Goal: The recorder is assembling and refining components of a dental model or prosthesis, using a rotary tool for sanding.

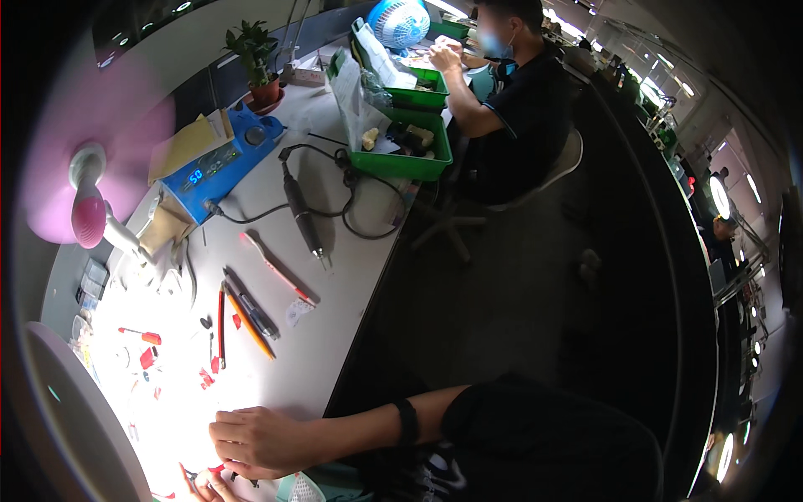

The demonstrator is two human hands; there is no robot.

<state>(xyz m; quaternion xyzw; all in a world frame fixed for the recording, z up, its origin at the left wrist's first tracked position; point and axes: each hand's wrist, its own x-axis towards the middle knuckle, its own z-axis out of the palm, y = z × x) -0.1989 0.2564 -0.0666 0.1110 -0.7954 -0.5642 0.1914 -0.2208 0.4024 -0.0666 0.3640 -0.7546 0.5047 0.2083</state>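
Under the bright lamp at the table's near edge, my right hand has its fingers curled and closed, thumb side down. Just below it my left hand shows only in part at the lower edge, its fingers bent together. A small red piece shows between the fingertips of both hands, with dark bits beside it. Its kind is hidden by the fingers. Beyond my hands lie small red scraps, an orange pencil, a dark pen, a thin red-and-black stick and a pink-handled brush.
A rotary hand tool is cabled to a blue control box. Green bins stand farther back beside a seated co-worker. A pink fan spins at left; a lamp shade curves in nearby. A potted plant stands behind.
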